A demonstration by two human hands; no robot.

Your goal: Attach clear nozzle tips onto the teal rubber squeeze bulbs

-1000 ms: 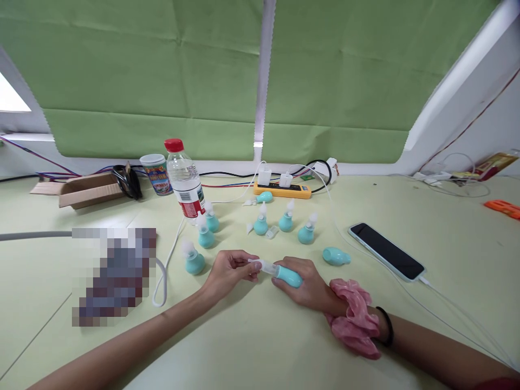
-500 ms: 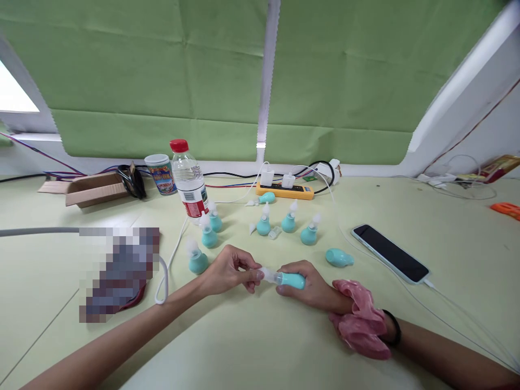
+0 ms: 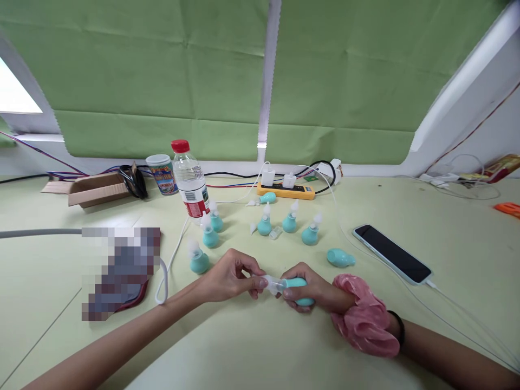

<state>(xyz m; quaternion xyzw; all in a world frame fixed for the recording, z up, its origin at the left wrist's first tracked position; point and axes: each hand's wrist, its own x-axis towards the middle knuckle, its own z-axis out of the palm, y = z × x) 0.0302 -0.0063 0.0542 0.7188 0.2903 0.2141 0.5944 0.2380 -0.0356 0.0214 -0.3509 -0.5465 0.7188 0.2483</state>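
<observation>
A: Green blinds (image 3: 154, 70) hang behind the pale bench (image 3: 244, 346); what stands along its far side?

B: A cardboard tray (image 3: 99, 189), with coiled black cable (image 3: 133, 181) at its right end; then a patterned cup (image 3: 163, 176), a red-capped bottle (image 3: 193, 189), and a yellow power strip (image 3: 286, 191) bearing two white plugs (image 3: 268, 177).

A: And the hands?

B: The left hand (image 3: 231, 277) has its grip pinched together on a clear nozzle (image 3: 273, 284); the right hand (image 3: 312, 287) has its grip wrapped round a teal bulb (image 3: 296, 283); nozzle and bulb meet end to end, lying nearly level between the two hands, over the near part of the bench.

A: Are there others like it?

B: Three nozzled bulbs (image 3: 200, 262) stand upright at left, the nearest just beyond the left forearm; three more upright bulbs (image 3: 310, 235) stand beyond the hands, with a loose clear piece (image 3: 275, 233) among them; another bulb (image 3: 268, 197) lies before the power strip.

A: Anything to the right?

B: A bare bulb (image 3: 340, 258) on its side; past it, a phone (image 3: 392, 253); a pink scrunchie (image 3: 365, 317) circles the right wrist.
</observation>
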